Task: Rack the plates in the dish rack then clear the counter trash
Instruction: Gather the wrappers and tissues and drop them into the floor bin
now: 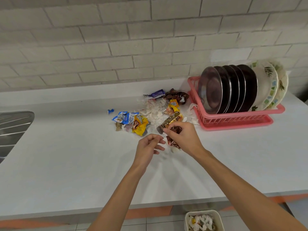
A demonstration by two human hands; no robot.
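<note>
The right hand (185,139) was clenched round a crumpled brown wrapper (173,142), its fingertips reaching the near end of a gold bar wrapper (168,121); whether they had hold of that too could not be told. The left hand (148,147) hung just beside it, fingers loosely curled, grasping nothing.

The likeliest slip was a spill. With the fist already full, taking a second slick wrapper could have let the first spring out, and something pale and blurred already showed under the hands. The trash pile (155,112) lay toward the back edge of the counter (66,155), its thin white shreds spreading up to the dish rack (236,121); a hasty sweep could have scattered them or pushed them under the rack. A small blue scrap (110,111) sat apart on the pile's left and could easily have been missed. The carry over the front edge was probably the other weak point, since light scraps might have drifted past the bin.

The pink rack, near the back right corner, held the plates (230,90) upright in a row: dark metal ones in front, pale patterned ones behind. The bin (188,219), on the floor below the front edge, held white crumpled scraps with a bit of yellow.
</note>
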